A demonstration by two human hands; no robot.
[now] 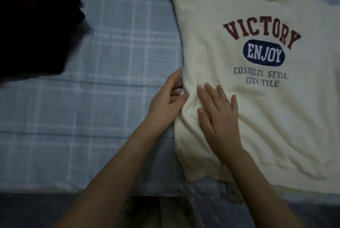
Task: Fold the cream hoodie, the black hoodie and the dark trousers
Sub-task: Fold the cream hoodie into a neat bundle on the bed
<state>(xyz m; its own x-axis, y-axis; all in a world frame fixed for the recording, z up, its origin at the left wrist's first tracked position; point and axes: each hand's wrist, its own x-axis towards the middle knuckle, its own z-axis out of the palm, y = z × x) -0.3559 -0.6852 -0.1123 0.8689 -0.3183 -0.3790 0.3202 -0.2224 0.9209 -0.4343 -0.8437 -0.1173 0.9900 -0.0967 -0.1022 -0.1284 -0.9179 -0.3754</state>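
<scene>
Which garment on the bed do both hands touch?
The cream hoodie with the VICTORY print: the left hand grips its side edge, the right hand lies flat on it. The dark garment at upper left lies untouched.

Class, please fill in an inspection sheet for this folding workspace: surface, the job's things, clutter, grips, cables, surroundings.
Surface: blue-and-white checked bed sheet, lightly creased.
Job's things: cream hoodie printed VICTORY in red and ENJOY on navy, body spread flat, print up; black fabric garment bunched at the upper left, apart from it; which dark garment it is cannot be told.
Clutter: nothing seen.
Grips: left hand pinches the cream hoodie's side edge; right hand rests flat on it, fingers spread.
Cables: nothing seen.
Surroundings: dark band below the sheet's near edge, too dim to identify.
</scene>
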